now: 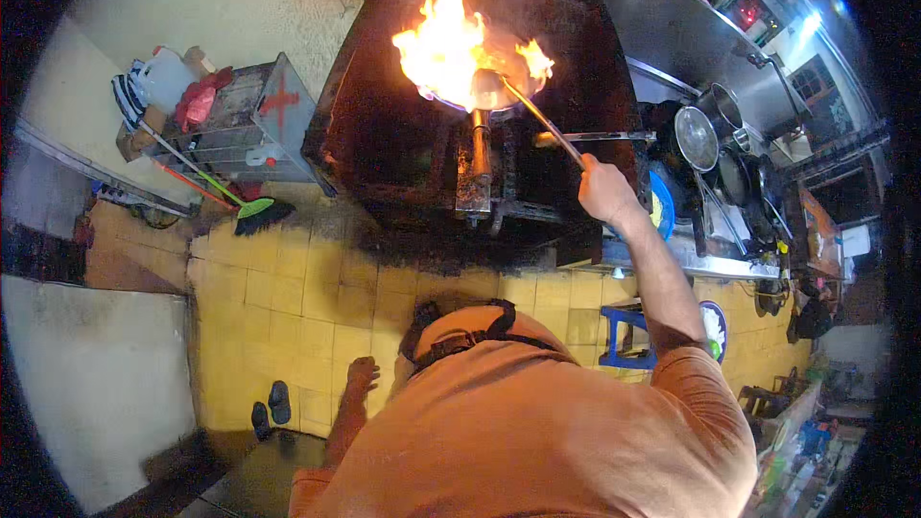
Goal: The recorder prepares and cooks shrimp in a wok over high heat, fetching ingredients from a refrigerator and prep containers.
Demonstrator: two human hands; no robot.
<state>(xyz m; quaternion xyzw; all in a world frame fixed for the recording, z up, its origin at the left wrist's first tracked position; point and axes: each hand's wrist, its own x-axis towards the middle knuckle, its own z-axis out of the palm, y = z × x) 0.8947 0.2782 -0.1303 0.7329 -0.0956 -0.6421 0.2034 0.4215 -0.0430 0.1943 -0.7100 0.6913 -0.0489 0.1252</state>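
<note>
My right hand (608, 191) grips the long metal handle of a ladle (543, 121). The ladle's bowl reaches into a wok (514, 102) on a burner, where tall flames (446, 43) rise and hide most of the pan. A thick handle or pipe (481, 151) runs from the fire towards me, over the dark, sooty stove (381, 115). Down by my left side, well away from the stove, hangs my left hand (363, 373), with nothing seen in it and its fingers loosely bent. What is inside the wok cannot be made out.
To the right, a metal counter holds a strainer (696, 140), pots (719, 108) and a blue basin (660, 205). A blue stool (626, 338) stands below it. At left, a broom (255, 214) leans by a metal cabinet (280, 104); sandals (279, 403) lie behind.
</note>
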